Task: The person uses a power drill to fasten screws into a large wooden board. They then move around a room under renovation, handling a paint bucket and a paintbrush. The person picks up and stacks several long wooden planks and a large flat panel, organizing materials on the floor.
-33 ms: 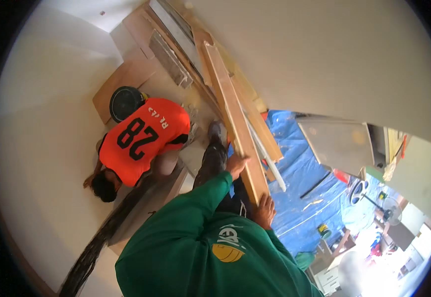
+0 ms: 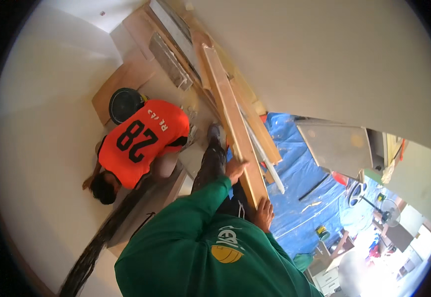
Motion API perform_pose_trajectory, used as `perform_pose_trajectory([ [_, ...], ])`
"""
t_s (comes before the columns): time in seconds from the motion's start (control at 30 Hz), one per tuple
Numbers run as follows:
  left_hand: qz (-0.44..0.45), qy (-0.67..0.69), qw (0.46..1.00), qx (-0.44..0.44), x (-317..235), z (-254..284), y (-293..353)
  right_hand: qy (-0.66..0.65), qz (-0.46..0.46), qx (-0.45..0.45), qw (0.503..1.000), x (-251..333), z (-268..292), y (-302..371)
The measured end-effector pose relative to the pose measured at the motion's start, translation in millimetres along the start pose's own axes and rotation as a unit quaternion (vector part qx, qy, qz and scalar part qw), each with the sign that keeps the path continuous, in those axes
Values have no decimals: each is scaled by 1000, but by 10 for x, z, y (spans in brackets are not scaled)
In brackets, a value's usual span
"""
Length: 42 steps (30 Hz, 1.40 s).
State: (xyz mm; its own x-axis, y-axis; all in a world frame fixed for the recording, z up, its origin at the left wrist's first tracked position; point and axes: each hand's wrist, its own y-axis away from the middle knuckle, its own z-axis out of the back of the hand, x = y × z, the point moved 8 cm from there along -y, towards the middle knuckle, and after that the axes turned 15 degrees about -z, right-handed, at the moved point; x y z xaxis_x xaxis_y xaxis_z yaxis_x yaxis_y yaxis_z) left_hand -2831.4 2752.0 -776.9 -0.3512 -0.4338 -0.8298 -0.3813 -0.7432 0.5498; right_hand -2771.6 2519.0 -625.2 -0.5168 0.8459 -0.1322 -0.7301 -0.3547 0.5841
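A long, light-brown wooden board with raised edges slants away in front of me, its near end close to my body. My left hand grips its left edge, the thumb lying over the face. At the near end, my right hand is wrapped round the right corner; its palm side is hidden. Beside the board on the right lie another wooden plank and a narrow white strip.
To my left a co-worker in an orange shirt bends low by a black bucket. A blue tarp covers the floor at right. Beyond stand a grey panel and a fan. A dark wrapped length runs at lower left.
The view has shifted very slightly. Both hands keep their hold on the board, which stays at almost the same slant.
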Motion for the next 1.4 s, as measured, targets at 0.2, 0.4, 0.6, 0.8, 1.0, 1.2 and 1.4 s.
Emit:
perform_pose_trajectory([
  [0.2, 99, 155, 983, 18, 124, 11, 136, 3, 48, -26, 998, -47, 180, -124],
  [0.4, 10, -45, 999, -5, -108, 697, -941, -79, 110, -32, 990, 867, -42, -931],
  [0.6, -3, -33, 999, -28, -494, 1171, -2744, -88, 145, -8, 985, 2247, 421, -2199],
  [0.8, -217, -94, 969, 68, -508, 1546, -4130, -68, 178, -47, 981, 3344, 345, -3495],
  [1.0, 76, 126, 984, -102, 286, 1426, -3263, -25, 221, -108, 969, 2840, -549, -5123],
  [1.2, 113, -69, 991, 9, 2260, 675, -2272, -97, 210, -49, 972, 2606, -1179, -6065],
  [1.4, 86, -130, 978, 140, 1794, 286, -2371, -53, 164, -66, 983, 2267, -1741, -6726],
])
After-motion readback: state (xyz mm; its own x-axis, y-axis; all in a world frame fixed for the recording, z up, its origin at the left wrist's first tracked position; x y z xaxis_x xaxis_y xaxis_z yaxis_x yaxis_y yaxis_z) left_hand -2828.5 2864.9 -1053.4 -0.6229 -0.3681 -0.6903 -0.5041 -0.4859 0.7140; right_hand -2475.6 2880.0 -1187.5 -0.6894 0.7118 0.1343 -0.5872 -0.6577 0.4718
